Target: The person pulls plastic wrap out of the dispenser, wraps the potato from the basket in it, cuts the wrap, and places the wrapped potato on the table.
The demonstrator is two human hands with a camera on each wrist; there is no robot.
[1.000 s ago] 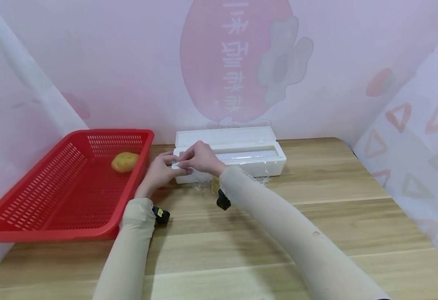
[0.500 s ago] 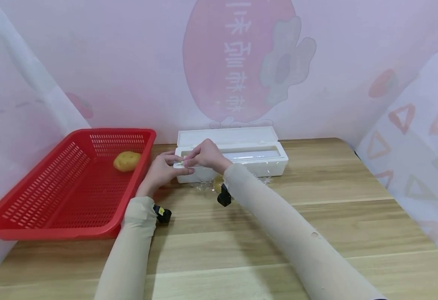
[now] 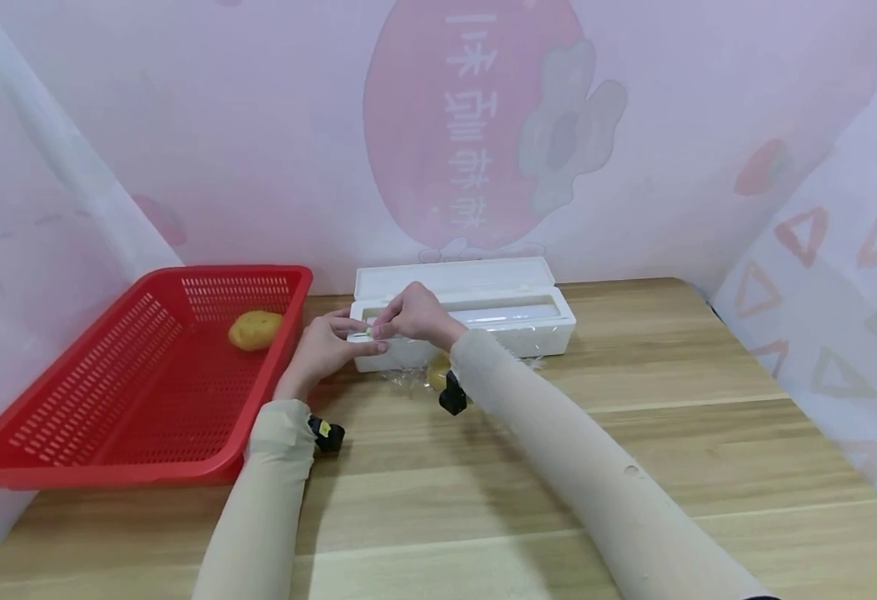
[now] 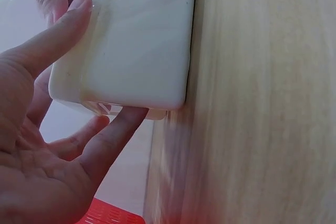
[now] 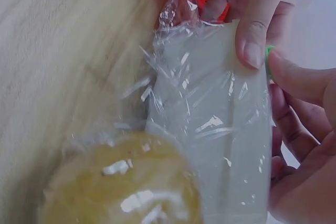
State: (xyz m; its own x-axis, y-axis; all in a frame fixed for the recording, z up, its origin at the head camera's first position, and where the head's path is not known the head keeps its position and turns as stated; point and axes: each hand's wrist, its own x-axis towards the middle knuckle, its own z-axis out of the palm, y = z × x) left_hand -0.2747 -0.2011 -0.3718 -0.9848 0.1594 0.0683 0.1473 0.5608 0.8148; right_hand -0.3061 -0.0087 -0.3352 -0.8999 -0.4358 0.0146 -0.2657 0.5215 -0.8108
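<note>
A white cling film box [image 3: 539,340] stands at the back of the table, lid raised, with a pale film roll [image 3: 509,314] inside. My left hand [image 3: 320,348] holds its left end, thumb on the front face and fingers around the end, as the left wrist view shows. Near that end, my right hand [image 3: 422,317] pinches a small green slide cutter [image 5: 269,62] on the box's front edge. Clear cling film [image 5: 184,77] hangs down the front face and lies over a potato [image 5: 131,187] in front of the box. In the head view the right wrist partly hides this potato.
A red plastic basket [image 3: 232,462] with a second potato [image 3: 255,330] in it stands at the left, close beside the left forearm. The wooden table [image 3: 633,442] stretches forward and to the right. A printed pale wall [image 3: 258,167] rises right behind the box.
My right hand has shifted slightly to the right along the box's front edge with the slide cutter. The left hand keeps its hold on the box's left end.
</note>
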